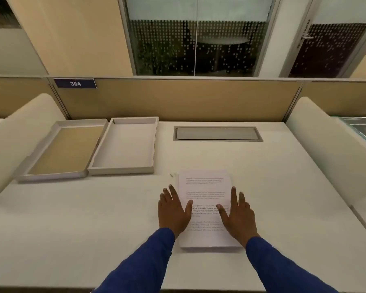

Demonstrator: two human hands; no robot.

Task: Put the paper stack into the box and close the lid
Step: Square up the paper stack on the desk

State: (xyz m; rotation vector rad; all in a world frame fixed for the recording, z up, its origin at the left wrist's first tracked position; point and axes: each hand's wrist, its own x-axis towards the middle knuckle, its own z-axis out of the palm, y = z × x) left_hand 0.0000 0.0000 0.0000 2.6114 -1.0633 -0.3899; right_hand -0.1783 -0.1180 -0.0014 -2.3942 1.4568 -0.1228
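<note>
A white stack of printed paper sheets [205, 187] is lying flat on the pale off-white desk [72, 218], near the middle, slightly right of centre. Both hands are resting on it, flat and spread wide, gripping nothing. The left hand [173, 210] is sitting on the stack's left edge, fingers partly over the desk, thumb lying on the paper. The right hand [238, 214] is sitting on the stack's right edge, thumb pointing inward across the text. Both blue long sleeves [148, 259] are reaching in from the near edge.

Far left of the stack, well apart from it, a shallow light-grey cardboard box [123, 144] is lying open, inside bare. Just beside it on the left, touching or almost touching along one side, the grey lid with a tan inner face [61, 151] is lying upside down.

A grey metal cable hatch [217, 133] is set flush into the desk at the far side, right of the box. A tan fabric partition [178, 98] is running along the far edge, with a dark blue tag reading 384 [75, 83] at its upper left. A small speck of debris [171, 175] is lying on the desk just by the stack's far-left corner.
</note>
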